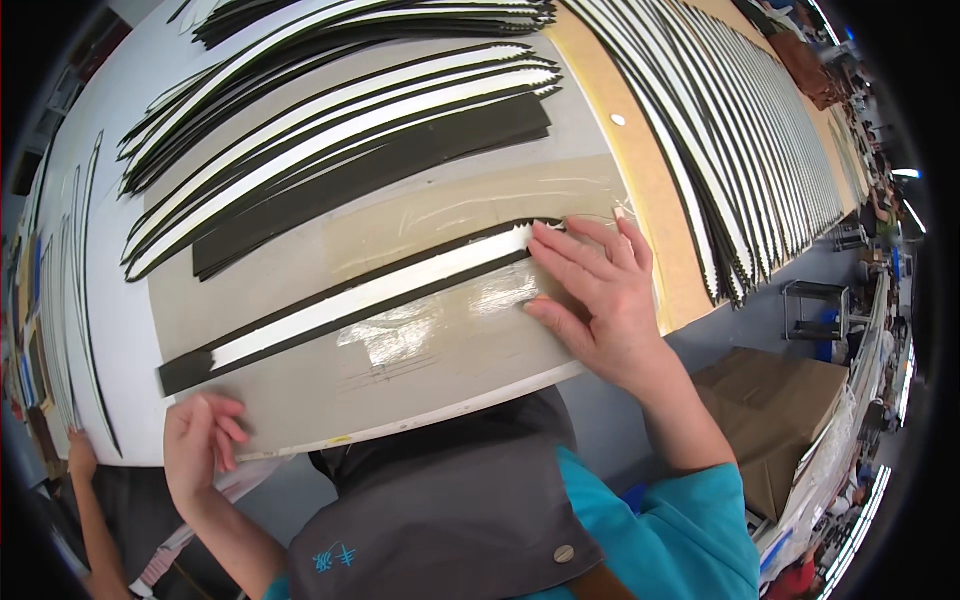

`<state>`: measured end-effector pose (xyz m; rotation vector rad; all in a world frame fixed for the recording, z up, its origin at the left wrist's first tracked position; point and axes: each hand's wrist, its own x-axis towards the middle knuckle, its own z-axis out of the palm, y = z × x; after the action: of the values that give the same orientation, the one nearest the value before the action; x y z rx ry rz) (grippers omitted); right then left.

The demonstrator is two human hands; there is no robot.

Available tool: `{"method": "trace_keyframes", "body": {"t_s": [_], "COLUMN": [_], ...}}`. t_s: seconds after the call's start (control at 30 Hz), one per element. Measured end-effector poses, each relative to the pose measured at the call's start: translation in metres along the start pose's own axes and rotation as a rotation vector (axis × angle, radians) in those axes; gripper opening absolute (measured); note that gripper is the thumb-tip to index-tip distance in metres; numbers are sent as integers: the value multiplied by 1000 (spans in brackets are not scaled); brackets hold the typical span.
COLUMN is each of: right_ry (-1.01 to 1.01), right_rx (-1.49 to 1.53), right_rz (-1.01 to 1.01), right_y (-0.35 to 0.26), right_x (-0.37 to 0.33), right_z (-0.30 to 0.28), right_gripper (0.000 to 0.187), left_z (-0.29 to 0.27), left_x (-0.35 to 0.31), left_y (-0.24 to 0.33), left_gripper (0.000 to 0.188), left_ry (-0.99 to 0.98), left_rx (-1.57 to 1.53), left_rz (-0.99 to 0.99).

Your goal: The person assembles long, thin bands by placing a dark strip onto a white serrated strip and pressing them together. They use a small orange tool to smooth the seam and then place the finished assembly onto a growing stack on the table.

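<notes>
A long black strip (275,325) with a white strip (380,295) lying along its middle rests slantwise on the grey work mat (440,355) before me. The white piece has a jagged right end. My right hand (605,290) is open over that end, its fingers spread and its fingertips touching the strip; the thumb rests lower, near a shiny taped patch (400,335). By the table's front edge, just below the strip's left end, my left hand (205,435) is loosely bent with gaps between the fingers. Nothing shows in it, and it is apart from the strip.
Beyond the strip lie plain black strips (390,185) and piles of black-and-white strips (330,130). A long row of similar strips (740,140) covers the board at right. A brown box (765,420) stands below right. Another person's hand (82,455) is at far left.
</notes>
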<state>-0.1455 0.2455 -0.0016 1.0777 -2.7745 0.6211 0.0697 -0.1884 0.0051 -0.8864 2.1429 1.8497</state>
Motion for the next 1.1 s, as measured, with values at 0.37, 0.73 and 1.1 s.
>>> {"method": "trace_keyframes", "body": {"t_s": [0.37, 0.73, 1.1], "right_ry": [62, 111, 99], "right_rx": [70, 110, 71], "right_rz": [196, 277, 278], "right_y": [12, 21, 17], "right_x": [-23, -25, -23], "right_z": [-6, -2, -1], "right_gripper": [50, 51, 50], "left_z": [135, 226, 232], "left_x": [40, 81, 100], "left_y": [104, 106, 98], "left_gripper": [39, 46, 40], "left_ry": [-466, -290, -208], "left_rx": [546, 855, 755], "left_rz": [763, 1039, 1195]}}
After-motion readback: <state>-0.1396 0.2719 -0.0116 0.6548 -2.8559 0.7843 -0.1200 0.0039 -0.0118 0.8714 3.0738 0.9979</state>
